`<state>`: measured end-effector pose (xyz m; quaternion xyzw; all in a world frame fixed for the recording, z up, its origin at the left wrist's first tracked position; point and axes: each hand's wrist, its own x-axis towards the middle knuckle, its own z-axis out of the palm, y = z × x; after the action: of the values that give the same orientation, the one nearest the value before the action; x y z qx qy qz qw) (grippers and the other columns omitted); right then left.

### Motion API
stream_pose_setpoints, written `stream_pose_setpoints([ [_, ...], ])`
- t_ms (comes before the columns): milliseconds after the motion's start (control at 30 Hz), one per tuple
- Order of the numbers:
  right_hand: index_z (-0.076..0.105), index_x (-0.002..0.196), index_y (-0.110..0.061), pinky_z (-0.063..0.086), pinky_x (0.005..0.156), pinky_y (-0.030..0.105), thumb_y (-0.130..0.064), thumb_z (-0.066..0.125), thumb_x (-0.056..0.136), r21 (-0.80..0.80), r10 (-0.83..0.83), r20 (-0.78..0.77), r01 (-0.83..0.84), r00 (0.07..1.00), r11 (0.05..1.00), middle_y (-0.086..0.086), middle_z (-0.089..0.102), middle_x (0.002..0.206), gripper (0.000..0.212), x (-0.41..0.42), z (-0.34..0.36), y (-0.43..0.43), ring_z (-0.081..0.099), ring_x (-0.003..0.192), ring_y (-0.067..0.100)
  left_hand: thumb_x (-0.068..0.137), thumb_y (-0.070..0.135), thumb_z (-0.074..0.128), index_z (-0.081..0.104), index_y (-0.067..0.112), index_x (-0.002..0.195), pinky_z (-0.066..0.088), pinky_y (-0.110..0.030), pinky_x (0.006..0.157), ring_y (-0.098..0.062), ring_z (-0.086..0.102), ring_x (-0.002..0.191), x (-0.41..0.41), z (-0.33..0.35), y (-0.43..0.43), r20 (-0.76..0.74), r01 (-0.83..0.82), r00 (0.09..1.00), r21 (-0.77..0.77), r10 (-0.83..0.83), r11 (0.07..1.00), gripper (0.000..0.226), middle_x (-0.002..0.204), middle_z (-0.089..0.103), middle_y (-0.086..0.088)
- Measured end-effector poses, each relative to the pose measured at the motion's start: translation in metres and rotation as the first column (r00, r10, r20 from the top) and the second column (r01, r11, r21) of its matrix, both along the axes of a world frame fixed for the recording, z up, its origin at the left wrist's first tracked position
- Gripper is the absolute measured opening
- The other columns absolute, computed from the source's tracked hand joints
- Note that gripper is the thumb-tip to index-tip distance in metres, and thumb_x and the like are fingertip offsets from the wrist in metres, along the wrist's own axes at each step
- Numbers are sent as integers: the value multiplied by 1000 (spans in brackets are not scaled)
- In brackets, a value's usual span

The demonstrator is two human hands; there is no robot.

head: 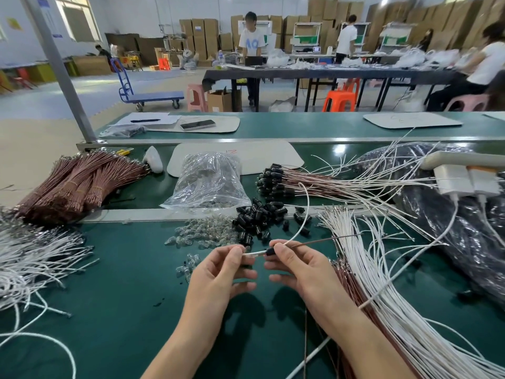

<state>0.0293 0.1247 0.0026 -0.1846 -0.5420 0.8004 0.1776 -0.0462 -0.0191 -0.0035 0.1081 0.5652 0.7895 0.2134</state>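
Left hand (218,272) pinches the wire (252,253) end, right hand (297,266) pinches the cap (272,251); a slack pinch could drop it among loose caps (259,217) on the bench (123,296).

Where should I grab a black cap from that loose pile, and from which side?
Take the stray cap on the near right fringe of the pile, pinching across its short round barrel from above. It lies apart, so fingers fit on both sides; clear bulbs crowd the left.
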Motion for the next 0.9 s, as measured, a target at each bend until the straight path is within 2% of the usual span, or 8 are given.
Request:
stream_pose_setpoints([
  [100,70,108,-6,58,65,23,-32,71,78,-74,9,-23,-10,1000,997,15,77,98,40,-1,-1,-2,76,87,22,82,34,69,78,21,87,58,-27,63,-20,71,73,0,-1,0,-23,3,1000,-12,-3,1000,17,93,75,-15],
  [200,65,111,-5,58,64,23,-31,68,81,-102,28,-48,-33,998,994,14,78,97,40,-2,1,-3,76,84,22,81,34,71,78,20,86,58,-27,63,-18,70,72,0,-2,1,-42,-9,999,-20,8,1000,17,90,74,-11],
  [333,66,111,-7,58,66,23,-30,69,81,-105,39,-61,-45,997,993,17,77,99,38,-2,-1,-3,75,85,24,82,35,70,78,19,84,58,-27,63,-15,67,69,0,-5,2,-88,-54,995,-45,50,998,18,83,72,-6],
  [433,73,106,-14,58,70,23,-30,76,77,-119,63,-80,-73,995,990,17,76,100,34,-2,-2,-4,75,88,24,83,32,70,77,15,83,58,-26,62,-14,65,68,1,-5,2,-111,-69,992,-59,62,996,19,81,71,-6],
  [600,78,96,-24,58,75,22,-25,81,72,-17,83,-75,-85,994,996,13,76,94,24,-1,-5,-5,74,87,19,84,31,69,74,9,88,57,-26,60,-15,64,67,5,-5,2,-168,-49,985,-85,34,995,23,82,71,-11],
  [767,78,97,-22,57,80,21,-32,87,65,-28,73,-81,-76,994,997,15,76,100,35,0,-4,-6,74,93,22,84,35,67,71,7,86,57,-25,61,-12,63,65,8,-4,2,-229,-13,973,-126,-16,992,29,77,72,-6],
  [900,78,98,-23,57,80,21,-28,83,73,22,112,-63,-111,992,994,11,77,100,27,-1,-4,-8,75,95,21,87,37,65,71,8,85,56,-24,61,-13,64,64,8,-5,1,-244,11,969,-135,-44,991,29,73,71,-2],
])
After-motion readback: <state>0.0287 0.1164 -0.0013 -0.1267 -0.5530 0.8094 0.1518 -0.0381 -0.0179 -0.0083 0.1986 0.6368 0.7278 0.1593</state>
